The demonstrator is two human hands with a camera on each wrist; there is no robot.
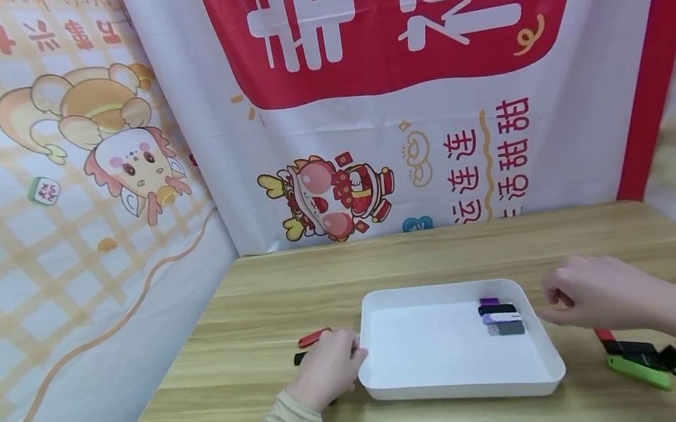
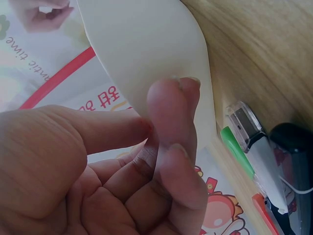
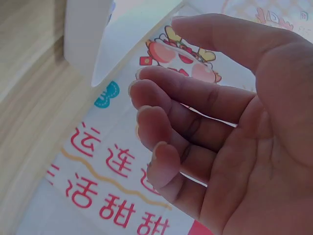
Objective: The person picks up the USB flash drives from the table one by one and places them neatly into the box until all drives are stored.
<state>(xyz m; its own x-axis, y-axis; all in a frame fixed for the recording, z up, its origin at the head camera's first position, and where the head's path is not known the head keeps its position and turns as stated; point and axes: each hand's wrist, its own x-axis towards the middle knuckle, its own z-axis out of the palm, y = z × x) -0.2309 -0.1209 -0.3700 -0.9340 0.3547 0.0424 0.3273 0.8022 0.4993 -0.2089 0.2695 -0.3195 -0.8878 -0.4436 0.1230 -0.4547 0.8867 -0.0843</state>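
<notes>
A white tray sits on the wooden table. Several USB flash drives, purple, black, lavender and grey, lie in a column at its right side. My left hand grips the tray's left rim, fingers curled and thumb meeting the index finger there; in the left wrist view that same hand partly covers the contact. Off the tray's right wall hovers my right hand. Its fingers are loosely bent, and the right wrist view shows that hand holding nothing.
Left of the tray lie a red flash drive and a black item, partly behind my hand. A green flash drive and a black one lie at the right, beside my sleeve. Printed cloth hangs behind the table.
</notes>
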